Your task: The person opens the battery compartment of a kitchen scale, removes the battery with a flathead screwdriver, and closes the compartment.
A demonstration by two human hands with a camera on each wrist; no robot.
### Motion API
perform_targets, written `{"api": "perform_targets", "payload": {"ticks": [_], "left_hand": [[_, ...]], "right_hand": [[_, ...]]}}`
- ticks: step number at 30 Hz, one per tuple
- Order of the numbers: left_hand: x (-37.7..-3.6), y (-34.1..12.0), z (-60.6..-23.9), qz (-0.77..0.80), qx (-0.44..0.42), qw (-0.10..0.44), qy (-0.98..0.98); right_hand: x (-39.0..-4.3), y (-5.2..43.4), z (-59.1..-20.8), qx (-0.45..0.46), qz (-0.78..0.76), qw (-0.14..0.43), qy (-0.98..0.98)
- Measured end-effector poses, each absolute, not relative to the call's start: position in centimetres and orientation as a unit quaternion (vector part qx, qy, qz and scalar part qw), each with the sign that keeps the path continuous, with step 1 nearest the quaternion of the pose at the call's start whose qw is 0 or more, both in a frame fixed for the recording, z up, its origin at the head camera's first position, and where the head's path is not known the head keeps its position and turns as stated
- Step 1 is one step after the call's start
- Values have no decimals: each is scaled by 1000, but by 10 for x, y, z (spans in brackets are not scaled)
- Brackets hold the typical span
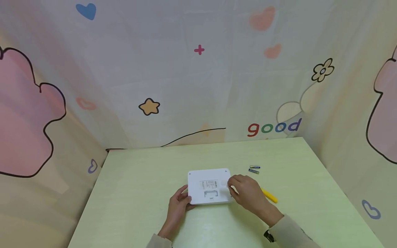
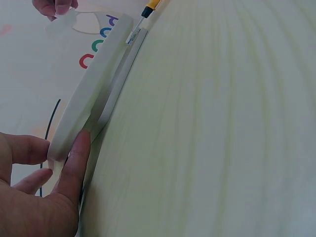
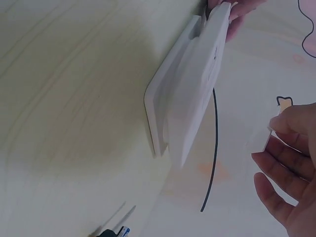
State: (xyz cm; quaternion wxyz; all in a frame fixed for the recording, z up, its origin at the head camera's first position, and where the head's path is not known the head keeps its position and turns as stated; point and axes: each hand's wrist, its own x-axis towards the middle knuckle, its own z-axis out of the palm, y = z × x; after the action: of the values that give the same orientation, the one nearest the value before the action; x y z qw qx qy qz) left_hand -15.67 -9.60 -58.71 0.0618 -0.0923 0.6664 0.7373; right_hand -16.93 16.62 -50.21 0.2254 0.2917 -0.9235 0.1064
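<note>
A white rectangular device shows its back, with a printed label and an uncovered battery compartment. My left hand grips its left edge between thumb and fingers; the left wrist view shows those fingers along the end of the device. Beyond its right side, my right hand pinches a small thin white cover, clear of the device in the right wrist view. The device's front face is turned downward and hidden.
Two small batteries, one behind the other, lie on the pale green table behind my right hand. A yellow-handled screwdriver lies to the right, partly hidden by that hand. A printed cloth hangs behind the table.
</note>
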Motion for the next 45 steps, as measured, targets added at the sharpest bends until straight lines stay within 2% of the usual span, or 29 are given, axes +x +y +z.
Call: {"api": "perform_targets", "payload": {"ticks": [23, 45], "left_hand": [[-159, -96, -586, 734, -94, 63, 670], [-159, -98, -592, 748, -83, 60, 656]], "right_hand": [[-165, 132, -534, 320, 121, 187, -921], [-170, 116, -546, 335, 97, 200, -916]]}}
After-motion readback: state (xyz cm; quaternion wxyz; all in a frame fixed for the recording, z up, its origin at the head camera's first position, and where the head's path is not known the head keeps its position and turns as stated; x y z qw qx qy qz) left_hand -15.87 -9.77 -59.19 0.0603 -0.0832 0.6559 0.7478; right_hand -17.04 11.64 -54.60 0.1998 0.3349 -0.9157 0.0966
